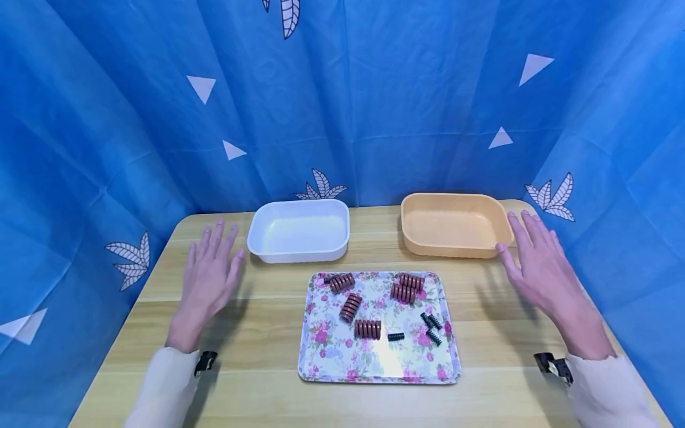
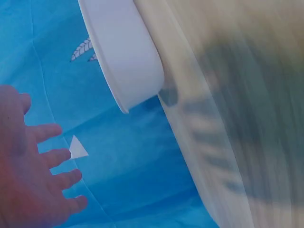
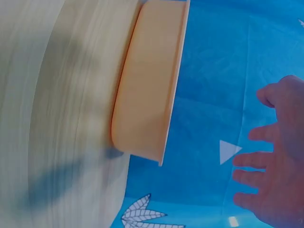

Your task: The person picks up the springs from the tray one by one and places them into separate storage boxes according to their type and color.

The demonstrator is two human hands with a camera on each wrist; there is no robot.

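Note:
My left hand (image 1: 210, 274) hovers over the table's left side with its fingers spread, holding nothing; the white bin (image 1: 298, 257) stands just to its right. On the far right, my right hand (image 1: 546, 270) is held out the same way, its thumb near the corner of the orange bin (image 1: 455, 251). Between them lies a flowered tray (image 1: 332, 365). Several thick brown springs (image 1: 367, 329) are scattered across it, along with several small black springs (image 1: 396, 337), mostly at the tray's right. Both wrist views show the hands with straight fingers.
Both bins stand at the back edge of the wooden table (image 1: 257, 356), and their insides hold nothing visible. A blue curtain (image 1: 374, 107) with white leaves and triangles hangs behind and along both sides.

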